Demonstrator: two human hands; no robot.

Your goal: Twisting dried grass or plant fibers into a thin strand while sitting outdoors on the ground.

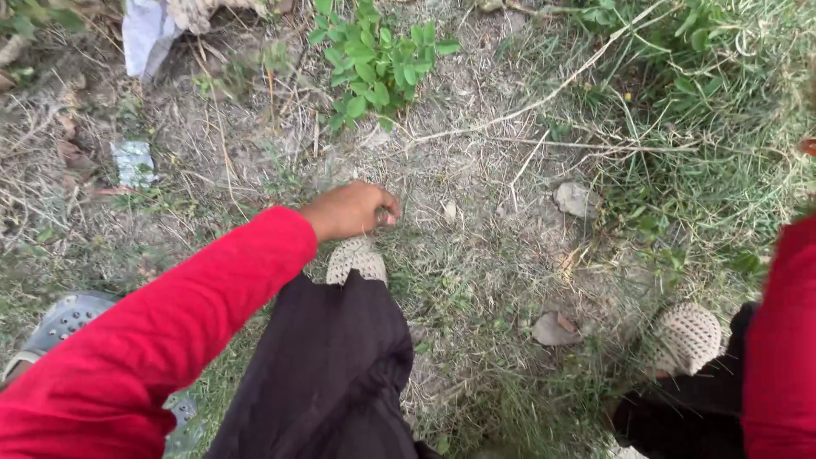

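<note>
- left hand [353, 209] is stretched out over the ground [476, 221], fingers curled tight, pinching something small and pale at the fingertips [387, 216]. can't make out what it is, way too tiny and half hidden.
- that little pinched thing sits right at the front of the fist, just above the toe of the beige perforated shoe [357, 259], roughly mid-patch on the bare dirt.
- the arm is in a red sleeve [161, 340] running from the bottom left corner up to the wrist.
- right hand isn't visible at all, only a strip of red sleeve at the right edge, so no telling whether it's clenched or loose.
- black trousers [327, 365] cover the leg under the left arm, and a second beige shoe [684, 338] pokes out near the bottom right.
- a grey clog-type shoe [64, 321] with holes lies at the lower left edge, partly under the sleeve.
- ground is dry soil with straw-coloured dead grass, greener grass along the right edge.
- a leafy green plant [378, 64] grows at the top middle, well apart from the hand.
- a flat stone [576, 200] sits to the right of the hand, another brownish stone [554, 329] lower down near the second shoe.
- a scrap of white cloth or plastic [146, 34] at the top left corner, and a small pale wrapper [133, 161] below it on the left.
- a long dry stalk [544, 98] runs diagonally across the upper right part.
</note>
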